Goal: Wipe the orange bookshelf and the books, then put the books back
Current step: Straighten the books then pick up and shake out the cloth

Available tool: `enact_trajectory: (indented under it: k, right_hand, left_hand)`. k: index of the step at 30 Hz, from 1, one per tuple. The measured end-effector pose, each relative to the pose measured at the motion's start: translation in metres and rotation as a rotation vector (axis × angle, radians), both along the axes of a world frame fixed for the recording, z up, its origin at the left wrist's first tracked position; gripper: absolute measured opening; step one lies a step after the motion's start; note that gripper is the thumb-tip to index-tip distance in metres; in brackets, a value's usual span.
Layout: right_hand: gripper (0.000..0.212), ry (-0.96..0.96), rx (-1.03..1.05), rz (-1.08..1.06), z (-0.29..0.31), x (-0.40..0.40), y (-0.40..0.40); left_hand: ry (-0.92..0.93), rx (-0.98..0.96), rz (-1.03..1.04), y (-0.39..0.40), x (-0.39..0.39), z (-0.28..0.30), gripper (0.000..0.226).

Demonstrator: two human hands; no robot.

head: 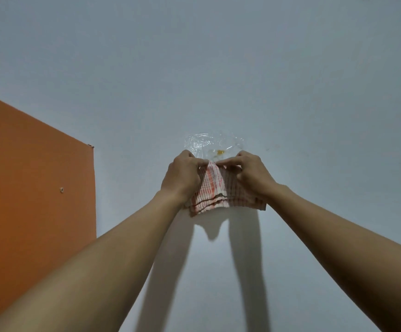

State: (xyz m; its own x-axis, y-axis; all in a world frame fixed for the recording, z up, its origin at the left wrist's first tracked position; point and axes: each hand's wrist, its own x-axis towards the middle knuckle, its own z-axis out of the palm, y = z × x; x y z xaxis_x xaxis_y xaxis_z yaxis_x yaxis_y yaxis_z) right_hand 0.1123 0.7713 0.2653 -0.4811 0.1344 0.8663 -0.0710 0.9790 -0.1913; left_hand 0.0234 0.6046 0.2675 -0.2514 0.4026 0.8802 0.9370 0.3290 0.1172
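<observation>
Both hands on the cloth, up at the wall!
Left hand (182,174) and right hand (249,172) pinch the red-and-white checked cloth (215,192) with curled fingers, clear plastic wrap (201,143) just beyond, orange bookshelf panel (34,176) far left.

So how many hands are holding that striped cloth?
2. The left hand grips the cloth at its left side, and the right hand pinches its top right edge, both held up near the pale wall. No other hand shows.
</observation>
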Motion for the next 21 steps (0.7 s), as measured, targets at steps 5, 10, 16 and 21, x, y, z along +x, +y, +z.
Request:
enact_trajectory:
  k: [5,10,16,21]
  right_hand:
    - [0.049,-0.017,-0.030,0.057,-0.016,-0.002,0.011]
    - [0.038,-0.070,-0.166,0.217,-0.020,0.004,0.003]
    - [0.036,-0.079,-0.203,0.050,-0.013,-0.002,-0.003]
    - [0.031,-0.126,-0.191,0.122,-0.005,-0.002,-0.014]
  left_hand:
    - [0.031,-0.051,0.022,0.008,-0.005,-0.015,0.042]
    - [0.032,0.021,0.067,0.021,-0.011,-0.029,0.040]
    - [-0.089,0.083,0.065,0.027,-0.008,-0.034,0.033]
    - [-0.105,0.049,0.076,0.021,-0.007,-0.033,0.035]
